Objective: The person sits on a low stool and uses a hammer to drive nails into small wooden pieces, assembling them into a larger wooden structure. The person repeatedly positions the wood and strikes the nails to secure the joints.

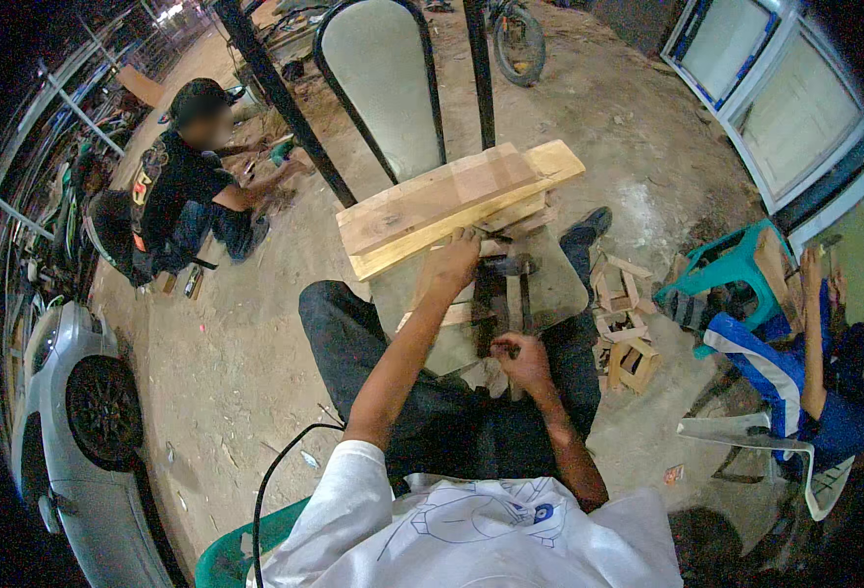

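A stack of glued-looking wooden boards lies across the far part of a worn chair seat in front of me. My left hand has its fingers bent against the near edge of the stack, gripping a board there. Beside it, a dark metal clamp-like tool with long bars lies on the seat, running toward me. At the near end of those bars my right hand is closed, fingers curled; what is inside them is hidden. Smaller pale wood pieces show under my left forearm.
Small wooden frames lie on the ground at right, near a teal plastic stool. A person in blue sits there; another person in black crouches at left. A silver car stands lower left. A black cable runs beside me.
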Available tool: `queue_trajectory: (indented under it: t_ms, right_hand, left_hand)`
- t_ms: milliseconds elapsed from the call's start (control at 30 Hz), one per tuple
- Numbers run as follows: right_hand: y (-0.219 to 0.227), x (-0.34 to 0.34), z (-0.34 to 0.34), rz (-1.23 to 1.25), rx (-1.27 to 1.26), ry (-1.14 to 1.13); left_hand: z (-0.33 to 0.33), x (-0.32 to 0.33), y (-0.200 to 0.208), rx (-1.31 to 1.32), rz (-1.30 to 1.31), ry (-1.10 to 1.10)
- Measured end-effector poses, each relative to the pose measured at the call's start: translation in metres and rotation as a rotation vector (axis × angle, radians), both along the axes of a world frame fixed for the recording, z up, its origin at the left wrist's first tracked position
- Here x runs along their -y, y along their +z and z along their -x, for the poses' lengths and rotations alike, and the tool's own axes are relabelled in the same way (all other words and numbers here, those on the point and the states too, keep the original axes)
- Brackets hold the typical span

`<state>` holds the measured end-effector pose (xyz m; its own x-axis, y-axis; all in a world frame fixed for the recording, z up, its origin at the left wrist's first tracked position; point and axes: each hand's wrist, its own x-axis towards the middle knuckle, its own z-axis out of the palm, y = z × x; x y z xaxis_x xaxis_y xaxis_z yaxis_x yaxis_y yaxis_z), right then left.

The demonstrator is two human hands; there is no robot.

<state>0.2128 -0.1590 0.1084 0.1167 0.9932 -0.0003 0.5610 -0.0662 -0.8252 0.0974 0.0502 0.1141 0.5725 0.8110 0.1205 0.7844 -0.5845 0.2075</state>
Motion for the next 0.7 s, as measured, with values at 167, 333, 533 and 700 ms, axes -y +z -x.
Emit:
queue_trajectory:
  t_ms: [167,333,533,700]
  right_hand:
    - [0.007,0.011,0.009,-0.018,0.069,-0.081]
    - [-0.022,0.002,0.003,-0.105,-0.052,-0.261]
    - [-0.023,-0.005,-0.011,-0.076,-0.065,-0.419]
    - [0.001,-0.024,-0.038,-0.115,-0.087,-0.413]
  left_hand:
    - [0.002,-0.001,0.001,0.047,-0.032,0.009]
    - [-0.004,0.0,0.024,0.609,-0.098,0.125]
    - [0.016,0.031,0.053,1.244,0.076,0.293]
    - [0.042,0.055,0.057,1.273,0.595,0.585]
